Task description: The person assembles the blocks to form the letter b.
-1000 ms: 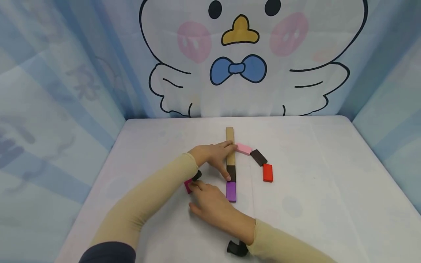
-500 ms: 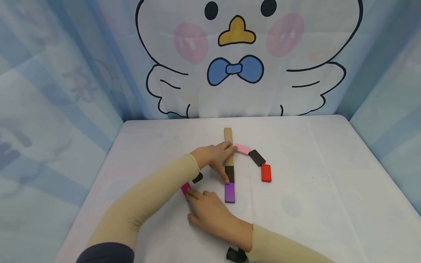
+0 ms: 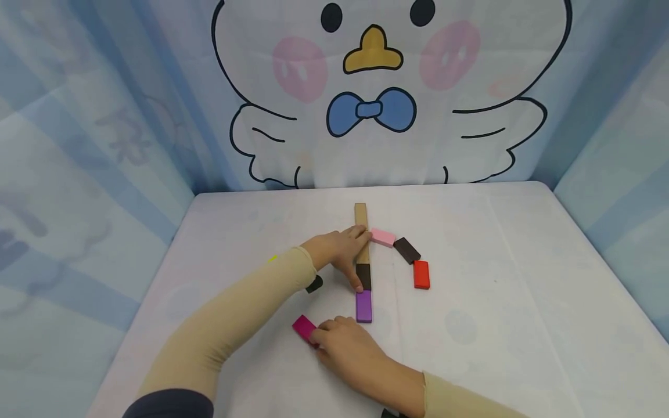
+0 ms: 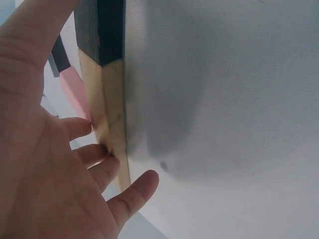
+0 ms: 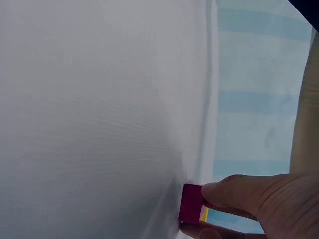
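Note:
My left hand (image 3: 340, 249) rests over a straight row of blocks, fingers relaxed across a natural wood block (image 3: 360, 213). Its thumb touches near the joint of a dark block (image 3: 363, 277) and a purple block (image 3: 363, 306). The left wrist view shows the bare palm with fingertips against the wood block (image 4: 113, 94). Nearer the front, my right hand (image 3: 350, 351) pinches a magenta block (image 3: 303, 328) at one end. Thumb and fingers hold that magenta block (image 5: 191, 203) in the right wrist view too. Part of the row is hidden under my left fingers.
From the row, a pink block (image 3: 383, 237), a dark brown block (image 3: 407, 250) and a red block (image 3: 421, 274) curve off to the right. A yellow piece (image 3: 272, 258) peeks out behind my left sleeve. Patterned curtains surround the white table (image 3: 502, 337).
My right hand has drawn the magenta block out from beside my left sleeve, toward the table's front. A yellow piece now shows behind that sleeve. The left hand stays on the row.

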Tool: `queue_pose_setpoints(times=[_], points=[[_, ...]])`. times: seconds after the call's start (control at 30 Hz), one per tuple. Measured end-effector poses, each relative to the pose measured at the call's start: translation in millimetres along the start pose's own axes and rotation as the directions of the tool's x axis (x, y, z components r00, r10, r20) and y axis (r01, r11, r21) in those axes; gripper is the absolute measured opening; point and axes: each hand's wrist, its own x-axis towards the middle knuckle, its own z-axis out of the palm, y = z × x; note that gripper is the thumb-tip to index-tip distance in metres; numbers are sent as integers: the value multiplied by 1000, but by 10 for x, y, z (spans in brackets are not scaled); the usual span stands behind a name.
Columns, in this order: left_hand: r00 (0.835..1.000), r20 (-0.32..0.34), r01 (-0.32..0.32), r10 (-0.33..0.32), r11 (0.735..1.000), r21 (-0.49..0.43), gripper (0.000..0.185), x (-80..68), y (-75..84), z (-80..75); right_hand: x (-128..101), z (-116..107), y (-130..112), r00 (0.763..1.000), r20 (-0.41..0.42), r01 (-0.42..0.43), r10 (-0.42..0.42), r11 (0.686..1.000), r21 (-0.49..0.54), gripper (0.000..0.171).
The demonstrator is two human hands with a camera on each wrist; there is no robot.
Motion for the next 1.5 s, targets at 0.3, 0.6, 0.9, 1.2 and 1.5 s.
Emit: queue_pose_setpoints(times=[0.3, 0.6, 0.9, 1.2, 1.5], points=[[1000, -13, -7, 7, 1000, -5, 137, 16, -16, 26, -265, -85, 129, 994, 105, -27, 25, 1000, 11, 17], [1000, -12, -19, 19, 1000, -18, 137, 32, -24, 49, -570, -193, 268, 980, 186, -82, 72, 995, 49, 23], [1000, -16, -17, 16, 999, -37, 136, 44, -39, 72, -823, -231, 398, 993, 98, 69, -66, 997, -22, 11], [1000, -14, -24, 23, 998, -61, 134, 14, -45, 72, -1007, -224, 596, 978, 88, 196, -188, 977, -82, 21], [1000, -15, -19, 18, 998, -67, 133, -1, -44, 63, -1189, -326, 771, 981, 35, 195, -192, 951, -240, 42]])
